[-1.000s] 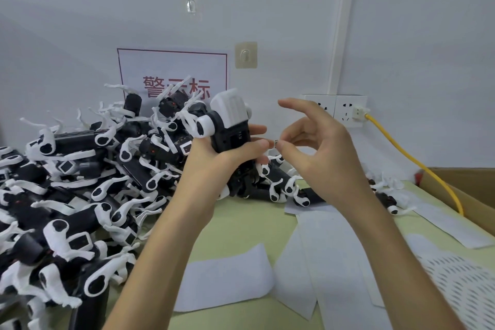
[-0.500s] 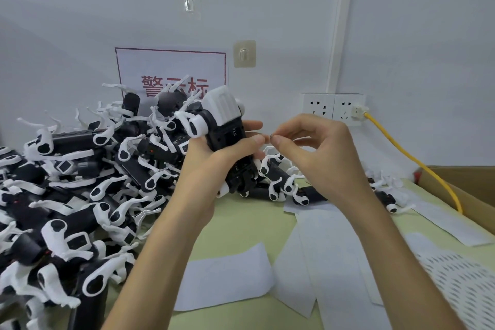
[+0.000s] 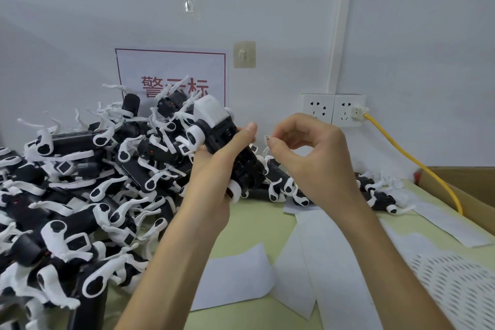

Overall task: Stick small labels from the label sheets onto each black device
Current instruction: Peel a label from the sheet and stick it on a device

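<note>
While held tilted above the surface [image 3: 257, 225], approx. mid-frame and in front of the wall, one black device [image 3: 227, 147] is seen w/ a white cap at its upper end. It is gripped by the left hand [image 3: 211, 177], forearm raised from lower left, fingers [image 3: 247, 131] curled round its body. Just beside it, a small gap apart, the right hand [image 3: 313, 163] is raised w/ wrist bent. One small label [image 3: 267, 138] is pinched betw. thumb & forefinger, the other fingers loosely curled. A pile of devices [image 3: 80, 185], too many to count, is heaped at left. Several label sheets [image 3: 233, 276] are spread on the surface. Two wall sockets [image 3: 332, 110] are seen, one w/ a plug & yellow cable [image 3: 396, 153].
</note>
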{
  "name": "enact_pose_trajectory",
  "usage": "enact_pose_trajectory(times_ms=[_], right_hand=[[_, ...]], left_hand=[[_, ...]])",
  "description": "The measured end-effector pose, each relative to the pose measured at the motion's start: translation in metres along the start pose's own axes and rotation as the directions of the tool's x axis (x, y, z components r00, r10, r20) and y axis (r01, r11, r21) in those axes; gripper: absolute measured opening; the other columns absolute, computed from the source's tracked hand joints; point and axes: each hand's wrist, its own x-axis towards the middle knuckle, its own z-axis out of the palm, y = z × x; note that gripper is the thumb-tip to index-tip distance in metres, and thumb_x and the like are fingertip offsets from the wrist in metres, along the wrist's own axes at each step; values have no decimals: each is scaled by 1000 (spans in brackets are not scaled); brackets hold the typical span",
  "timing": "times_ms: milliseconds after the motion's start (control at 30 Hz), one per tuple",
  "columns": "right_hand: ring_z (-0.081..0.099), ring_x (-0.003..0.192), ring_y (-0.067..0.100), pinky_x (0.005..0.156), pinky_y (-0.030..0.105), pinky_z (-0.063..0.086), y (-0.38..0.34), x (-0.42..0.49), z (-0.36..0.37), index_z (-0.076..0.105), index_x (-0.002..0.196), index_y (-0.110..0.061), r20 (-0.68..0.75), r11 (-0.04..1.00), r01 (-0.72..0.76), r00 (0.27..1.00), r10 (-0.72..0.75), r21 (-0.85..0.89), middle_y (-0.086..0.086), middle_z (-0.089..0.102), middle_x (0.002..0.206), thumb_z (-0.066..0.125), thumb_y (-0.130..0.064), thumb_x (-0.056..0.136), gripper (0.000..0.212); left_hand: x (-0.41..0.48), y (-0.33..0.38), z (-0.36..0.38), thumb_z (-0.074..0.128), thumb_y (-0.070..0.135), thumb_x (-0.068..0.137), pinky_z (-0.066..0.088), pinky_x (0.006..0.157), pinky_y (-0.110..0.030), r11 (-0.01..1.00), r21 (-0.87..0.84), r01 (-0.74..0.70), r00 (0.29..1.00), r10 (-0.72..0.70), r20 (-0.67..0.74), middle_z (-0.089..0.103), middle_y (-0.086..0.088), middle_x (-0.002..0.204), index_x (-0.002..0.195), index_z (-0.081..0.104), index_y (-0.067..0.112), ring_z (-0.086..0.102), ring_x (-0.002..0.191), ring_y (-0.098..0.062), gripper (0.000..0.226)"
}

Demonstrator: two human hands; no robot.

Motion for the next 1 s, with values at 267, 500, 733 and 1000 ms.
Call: enact_pose_trajectory(times_ms=[267, 500, 733, 1000], right_hand=[[55, 55, 12, 60, 28, 50, -3, 4, -6, 73, 81, -24, -21, 963, -119, 992, 128, 243, -6, 65, 66, 69, -20, 83, 5], [46, 51, 18, 58, 25, 46, -10, 3, -2, 77, 99, -19, 96, 904, -199, 980, 175, 378, 1, 60, 62, 63, -17, 86, 20], [42, 51, 19, 54, 22, 42, -17, 1, 2, 78, 104, -18, 181, 837, -256, 965, 190, 484, 2, 57, 60, 61, -17, 87, 25], [41, 45, 15, 49, 24, 42, -25, -4, 16, 78, 107, -17, 306, 710, -367, 926, 220, 601, 2, 54, 58, 61, -17, 86, 28]], left_hand=[[6, 10, -13, 59, 29, 94, 49, 59, -25, 932, -344, 113, 994, -105, 41, 61, -5, 99, 103, 62, 18, 61, 88, -25, 15], [12, 8, -15, 49, 19, 100, 36, 95, -33, 841, -541, 31, 998, 8, 69, 59, -9, 121, 124, 57, 13, 54, 107, -25, 25], [16, 0, -16, 74, 22, 77, 45, 58, -15, 855, -514, -70, 998, 65, -27, 61, 11, 73, 90, 61, 21, 49, 57, -2, 18], [11, 4, -10, 77, 19, 78, 57, 70, -18, 835, -545, -82, 997, 68, -46, 69, 4, 76, 86, 71, 14, 67, 68, -7, 12]])
